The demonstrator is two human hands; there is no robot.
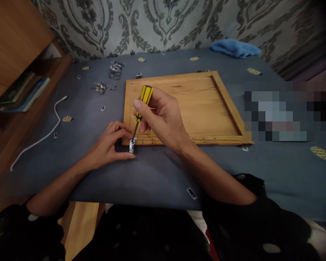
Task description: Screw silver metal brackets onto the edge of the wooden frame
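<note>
My right hand [163,116] is closed around a screwdriver [146,96] with a yellow and black handle. Its shaft slants down to the metal hinge [132,145] at the near left corner of a framed wooden panel [206,105]. The tip meets the hinge, though any screw under it is too small to make out. My left hand [107,145] steadies the hinge, thumb below it and fingers above on the panel's edge. Several small dark holes dot the panel's near rail.
Behind the panel's left side lie a pile of metal hinges [116,69] and a heap of small metal parts [100,87]. A white cable [45,132] runs along the left, beside a shelf with books [29,94]. A blue cloth [235,48] rests at the far right. A blurred patch covers the right side.
</note>
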